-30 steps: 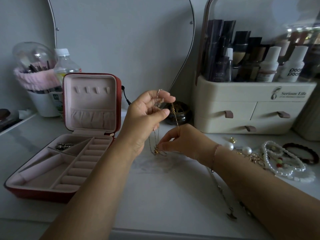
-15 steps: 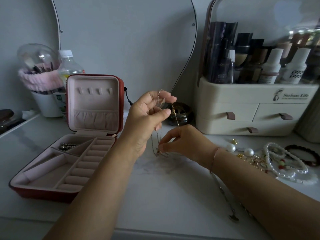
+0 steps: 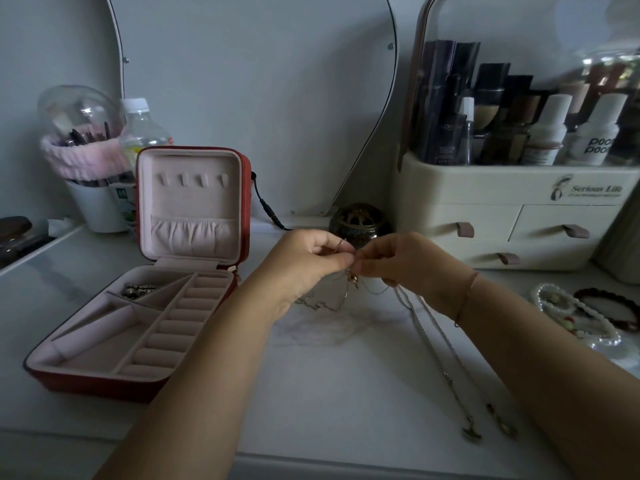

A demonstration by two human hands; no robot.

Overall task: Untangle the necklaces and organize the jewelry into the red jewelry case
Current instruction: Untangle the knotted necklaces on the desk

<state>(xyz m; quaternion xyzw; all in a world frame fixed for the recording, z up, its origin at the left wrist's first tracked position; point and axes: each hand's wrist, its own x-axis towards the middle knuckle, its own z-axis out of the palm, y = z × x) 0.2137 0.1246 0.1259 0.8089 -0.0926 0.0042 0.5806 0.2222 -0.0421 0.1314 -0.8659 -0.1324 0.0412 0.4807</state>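
Observation:
Above the middle of the white tabletop, my left hand (image 3: 304,261) and my right hand (image 3: 405,261) meet fingertip to fingertip, both pinching a thin gold necklace chain (image 3: 332,299). Its loops and a small pendant hang just below the fingers and trail onto the table. A second, longer silver chain (image 3: 440,348) runs from under my right hand toward the front edge, ending in two small charms. The red jewelry case (image 3: 104,382) lies open at the left with its pink lid upright; one small piece of jewelry (image 3: 136,291) sits in its back compartment.
Pearl bracelets (image 3: 568,317) and a dark beaded bracelet (image 3: 609,306) lie at the right. A cream cosmetics organizer (image 3: 512,206) with drawers stands behind them. A small dark round pot (image 3: 360,220) sits behind my hands. A brush cup (image 3: 93,206) and water bottle (image 3: 142,129) stand behind the case.
My left hand has dropped from holding the chain up high, and my right hand has risen, so both now pinch the chain together at one spot. The view has tilted slightly.

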